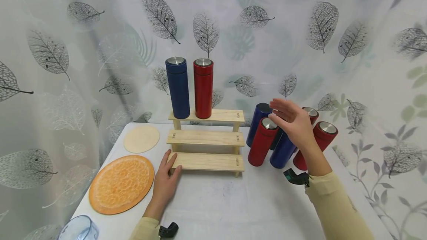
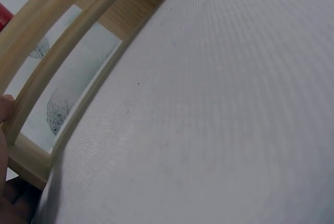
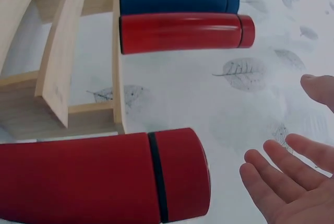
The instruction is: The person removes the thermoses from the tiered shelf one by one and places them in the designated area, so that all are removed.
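A three-step wooden rack (image 1: 205,138) stands on the white table (image 1: 233,203). On its top step stand a blue flask (image 1: 178,87) and a red flask (image 1: 203,88). Right of the rack is a cluster of several red and blue flasks. My right hand (image 1: 290,121) hovers open just above and beside the nearest red flask (image 1: 262,141), fingers straight, touching nothing; the right wrist view shows this red flask (image 3: 104,177) below the open fingers (image 3: 276,177). My left hand (image 1: 166,177) rests flat on the table, fingers against the left end of the lowest step (image 2: 31,156).
An orange round mat (image 1: 121,184) and a smaller pale wooden disc (image 1: 141,139) lie at the table's left. A clear container's rim (image 1: 78,229) shows at the bottom left. A leaf-print curtain (image 1: 300,29) hangs behind.
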A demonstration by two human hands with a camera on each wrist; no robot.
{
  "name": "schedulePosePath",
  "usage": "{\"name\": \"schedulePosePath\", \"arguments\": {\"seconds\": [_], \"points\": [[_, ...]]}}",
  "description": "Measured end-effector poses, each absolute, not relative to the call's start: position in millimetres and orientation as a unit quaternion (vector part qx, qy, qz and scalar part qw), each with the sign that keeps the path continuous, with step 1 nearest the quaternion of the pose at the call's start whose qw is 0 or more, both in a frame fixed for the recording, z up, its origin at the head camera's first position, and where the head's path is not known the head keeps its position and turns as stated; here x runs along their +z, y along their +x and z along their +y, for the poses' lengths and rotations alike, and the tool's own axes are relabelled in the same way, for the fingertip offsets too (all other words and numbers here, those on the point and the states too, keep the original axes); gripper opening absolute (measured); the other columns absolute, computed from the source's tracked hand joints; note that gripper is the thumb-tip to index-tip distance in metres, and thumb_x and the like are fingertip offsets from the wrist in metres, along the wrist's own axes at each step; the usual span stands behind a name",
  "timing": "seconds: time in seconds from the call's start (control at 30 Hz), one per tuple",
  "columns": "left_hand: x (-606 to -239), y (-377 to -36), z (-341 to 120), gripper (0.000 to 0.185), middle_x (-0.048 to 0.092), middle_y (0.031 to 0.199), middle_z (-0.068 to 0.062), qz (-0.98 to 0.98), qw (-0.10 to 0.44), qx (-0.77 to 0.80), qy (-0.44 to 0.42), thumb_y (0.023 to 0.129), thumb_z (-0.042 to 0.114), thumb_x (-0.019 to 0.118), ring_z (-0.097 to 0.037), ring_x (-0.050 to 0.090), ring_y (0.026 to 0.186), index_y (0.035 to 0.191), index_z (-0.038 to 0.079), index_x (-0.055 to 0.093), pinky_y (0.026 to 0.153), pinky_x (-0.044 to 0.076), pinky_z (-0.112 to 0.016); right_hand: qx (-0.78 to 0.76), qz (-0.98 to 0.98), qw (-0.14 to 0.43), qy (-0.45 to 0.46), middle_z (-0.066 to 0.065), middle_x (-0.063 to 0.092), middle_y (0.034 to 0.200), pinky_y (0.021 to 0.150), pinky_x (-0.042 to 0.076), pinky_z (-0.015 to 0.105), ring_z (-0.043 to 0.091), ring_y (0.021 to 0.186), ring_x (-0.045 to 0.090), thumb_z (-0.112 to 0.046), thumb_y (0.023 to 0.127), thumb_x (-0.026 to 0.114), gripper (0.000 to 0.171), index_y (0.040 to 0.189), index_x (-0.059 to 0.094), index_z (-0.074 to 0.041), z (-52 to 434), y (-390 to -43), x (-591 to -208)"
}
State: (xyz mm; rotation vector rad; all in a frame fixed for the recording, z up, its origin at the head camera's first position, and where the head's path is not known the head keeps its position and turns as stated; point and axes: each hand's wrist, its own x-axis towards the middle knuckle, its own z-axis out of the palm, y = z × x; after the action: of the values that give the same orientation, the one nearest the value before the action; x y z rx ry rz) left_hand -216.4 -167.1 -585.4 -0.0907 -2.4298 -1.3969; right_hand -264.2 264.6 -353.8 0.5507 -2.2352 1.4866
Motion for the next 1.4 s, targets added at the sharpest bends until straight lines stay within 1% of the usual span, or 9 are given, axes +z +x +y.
{"name": "schedulePosePath", "arguments": {"seconds": [0.23, 0.4, 0.53, 0.67, 0.83, 1.03, 1.27, 1.4], "points": [[-585.8, -217.2, -167.8, 0.056, 0.032, 0.176, -0.009, -0.855, 0.177, -0.485, -0.032, 0.109, 0.025, 0.071, -0.032, 0.027, 0.161, 0.160, 0.009, 0.055, 0.124, 0.031, -0.058, 0.528, -0.796, 0.193, 0.224, 0.018, 0.067, 0.144, 0.109, 0.053, 0.033, 0.031, 0.133, 0.065, -0.006, 0.101, 0.078, 0.055, 0.153, 0.061, -0.005, 248.0, -277.2, -349.1], [-586.8, -217.7, -168.2, 0.056, 0.032, 0.176, -0.009, -0.856, 0.177, -0.485, -0.035, 0.108, 0.025, 0.071, -0.032, 0.028, 0.161, 0.159, 0.008, 0.055, 0.124, 0.032, -0.059, 0.530, -0.794, 0.180, 0.235, 0.017, 0.067, 0.144, 0.109, 0.053, 0.035, 0.037, 0.133, 0.064, -0.005, 0.101, 0.078, 0.055, 0.153, 0.060, -0.004, 236.1, -284.1, -348.5], [-587.1, -217.7, -168.5, 0.056, 0.031, 0.176, -0.007, -0.856, 0.170, -0.488, -0.033, 0.109, 0.024, 0.071, -0.030, 0.027, 0.161, 0.160, 0.008, 0.055, 0.125, 0.032, -0.056, 0.532, -0.794, 0.173, 0.239, 0.015, 0.068, 0.144, 0.110, 0.052, 0.039, 0.034, 0.132, 0.065, -0.007, 0.101, 0.079, 0.055, 0.153, 0.060, -0.004, 228.0, -288.7, -347.5], [-586.8, -217.3, -168.3, 0.056, 0.031, 0.176, -0.007, -0.855, 0.167, -0.489, -0.034, 0.109, 0.024, 0.071, -0.030, 0.027, 0.161, 0.160, 0.008, 0.055, 0.125, 0.031, -0.056, 0.540, -0.787, 0.171, 0.245, 0.016, 0.068, 0.143, 0.111, 0.051, 0.045, 0.031, 0.130, 0.067, -0.007, 0.100, 0.079, 0.055, 0.152, 0.061, -0.004, 221.2, -293.1, -345.7], [-585.9, -216.6, -167.6, 0.056, 0.033, 0.176, -0.009, -0.855, 0.177, -0.486, -0.035, 0.109, 0.025, 0.071, -0.033, 0.029, 0.161, 0.159, 0.008, 0.056, 0.124, 0.032, -0.058, 0.539, -0.786, 0.173, 0.248, 0.016, 0.069, 0.142, 0.112, 0.051, 0.048, 0.034, 0.130, 0.066, -0.008, 0.101, 0.079, 0.054, 0.151, 0.062, -0.004, 213.7, -298.5, -344.7], [-585.8, -217.1, -167.0, 0.055, 0.032, 0.175, -0.011, -0.857, 0.180, -0.481, -0.036, 0.108, 0.023, 0.071, -0.035, 0.029, 0.160, 0.159, 0.007, 0.056, 0.124, 0.032, -0.059, 0.548, -0.776, 0.164, 0.266, 0.017, 0.067, 0.144, 0.112, 0.049, 0.057, 0.034, 0.132, 0.065, -0.007, 0.100, 0.079, 0.054, 0.151, 0.061, -0.003, 204.2, -304.3, -342.2], [-585.2, -215.3, -166.1, 0.056, 0.031, 0.176, -0.007, -0.859, 0.170, -0.482, -0.032, 0.108, 0.024, 0.071, -0.033, 0.028, 0.161, 0.159, 0.007, 0.055, 0.125, 0.031, -0.057, 0.558, -0.767, 0.166, 0.272, 0.018, 0.068, 0.142, 0.110, 0.050, 0.056, 0.034, 0.131, 0.066, -0.005, 0.099, 0.080, 0.054, 0.150, 0.062, -0.001, 193.3, -310.2, -343.6], [-583.4, -214.7, -165.7, 0.056, 0.031, 0.176, -0.008, -0.858, 0.169, -0.483, -0.033, 0.109, 0.023, 0.070, -0.032, 0.027, 0.161, 0.160, 0.007, 0.054, 0.126, 0.030, -0.057, 0.560, -0.762, 0.165, 0.280, 0.018, 0.068, 0.142, 0.110, 0.051, 0.053, 0.034, 0.130, 0.066, -0.008, 0.099, 0.081, 0.055, 0.150, 0.061, -0.001, 183.0, -314.4, -341.5]]}}
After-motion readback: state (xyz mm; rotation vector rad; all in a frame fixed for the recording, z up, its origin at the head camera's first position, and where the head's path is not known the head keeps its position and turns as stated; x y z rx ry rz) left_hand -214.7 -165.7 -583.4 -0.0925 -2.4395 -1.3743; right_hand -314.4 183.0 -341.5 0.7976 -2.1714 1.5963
